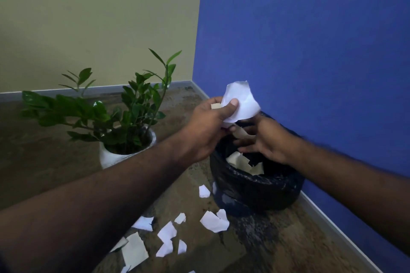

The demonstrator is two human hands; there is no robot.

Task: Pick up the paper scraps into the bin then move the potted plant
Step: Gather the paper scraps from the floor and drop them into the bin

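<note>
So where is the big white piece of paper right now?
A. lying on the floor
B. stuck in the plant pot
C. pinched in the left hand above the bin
C: the left hand pinches the big white paper just above the black-lined bin.

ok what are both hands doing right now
Left hand: closed, pinching a torn white paper scrap above the black-bagged bin.
Right hand: open, fingers spread over the bin, holding nothing clearly.

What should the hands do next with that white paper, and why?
Probably let go: the left hand pinches a white paper scrap right above the black-lined bin, where other pieces already lie. The right hand is spread open over the rim.
</note>
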